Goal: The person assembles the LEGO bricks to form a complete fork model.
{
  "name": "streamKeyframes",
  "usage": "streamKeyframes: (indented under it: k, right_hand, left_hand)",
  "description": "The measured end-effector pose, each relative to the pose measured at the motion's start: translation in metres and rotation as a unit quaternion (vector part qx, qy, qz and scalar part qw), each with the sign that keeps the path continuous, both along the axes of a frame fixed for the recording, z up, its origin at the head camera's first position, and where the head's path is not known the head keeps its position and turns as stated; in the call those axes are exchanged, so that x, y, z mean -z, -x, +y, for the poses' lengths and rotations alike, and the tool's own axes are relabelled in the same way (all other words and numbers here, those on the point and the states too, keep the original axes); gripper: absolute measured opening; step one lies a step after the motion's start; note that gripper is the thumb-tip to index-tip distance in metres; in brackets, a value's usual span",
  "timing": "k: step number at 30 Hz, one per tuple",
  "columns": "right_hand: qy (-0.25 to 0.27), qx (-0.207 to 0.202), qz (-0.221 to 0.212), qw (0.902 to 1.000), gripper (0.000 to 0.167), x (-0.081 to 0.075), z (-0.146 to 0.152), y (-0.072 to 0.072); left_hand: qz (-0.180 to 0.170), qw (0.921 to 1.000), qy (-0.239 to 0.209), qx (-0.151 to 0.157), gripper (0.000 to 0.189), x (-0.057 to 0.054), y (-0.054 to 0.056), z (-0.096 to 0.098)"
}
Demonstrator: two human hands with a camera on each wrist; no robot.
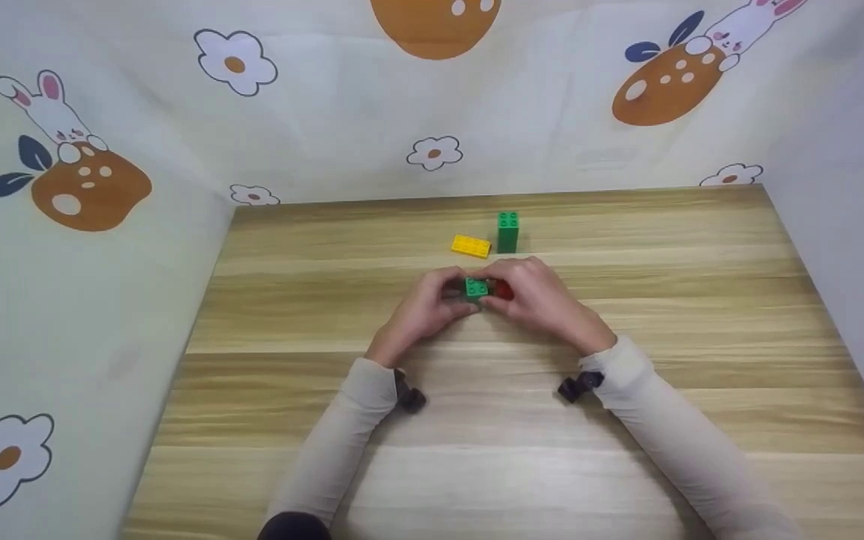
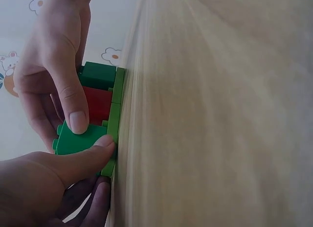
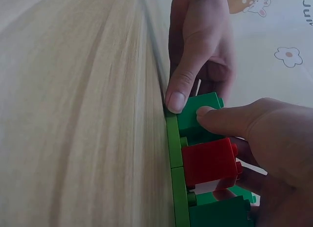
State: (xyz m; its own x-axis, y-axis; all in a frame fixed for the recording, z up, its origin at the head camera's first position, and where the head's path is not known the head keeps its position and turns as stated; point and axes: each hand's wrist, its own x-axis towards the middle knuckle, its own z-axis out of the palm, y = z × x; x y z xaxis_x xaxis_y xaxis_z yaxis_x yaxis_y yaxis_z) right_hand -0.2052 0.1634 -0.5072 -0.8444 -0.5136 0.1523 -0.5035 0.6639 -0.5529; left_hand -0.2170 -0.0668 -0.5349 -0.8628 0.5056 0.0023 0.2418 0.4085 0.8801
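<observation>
Two light green flat plates (image 2: 113, 102) lie end to end on the table. On them stand a green brick (image 3: 198, 109), a red brick (image 3: 208, 161) and a darker green brick (image 2: 100, 76). My left hand (image 1: 424, 304) pinches the near end of the plates, its thumb also against the green brick's lower corner. Opposite it, my right hand (image 1: 537, 296) pinches the green brick between thumb and fingers, reaching over the red brick. The fingers of both hands are partly hidden behind the bricks. From the head view, the hands cover most of the assembly.
Beyond the hands, a yellow flat brick (image 1: 471, 246) lies beside an upright green block (image 1: 507, 232). The wooden table (image 1: 492, 450) meets a patterned cloth (image 1: 327, 135) at the back and sides.
</observation>
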Motion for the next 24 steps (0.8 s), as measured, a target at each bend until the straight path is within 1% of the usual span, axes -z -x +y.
streamKeyframes:
  k: [7, 11, 18, 24]
  right_hand:
    - [0.008, 0.001, 0.004, 1.0000, 0.041, 0.0005, -0.0011, -0.0004]
    - [0.011, 0.001, -0.001, 0.9999, 0.041, 0.0007, 0.0000, -0.0003]
    - [0.002, -0.002, -0.006, 1.0000, 0.044, -0.0010, 0.0019, 0.0008]
    - [-0.015, -0.020, 0.010, 0.9996, 0.045, -0.0040, 0.0060, 0.0029]
  left_hand:
    - [0.039, 0.9975, 0.055, -0.023, 0.039, -0.0042, -0.0021, 0.0007]
    - [0.036, 0.9972, 0.060, -0.026, 0.039, -0.0057, -0.0019, 0.0018]
    - [0.013, 0.9975, 0.063, -0.030, 0.040, -0.0087, -0.0011, 0.0035]
    - [0.023, 0.9967, 0.070, -0.035, 0.039, -0.0079, -0.0019, 0.0046]
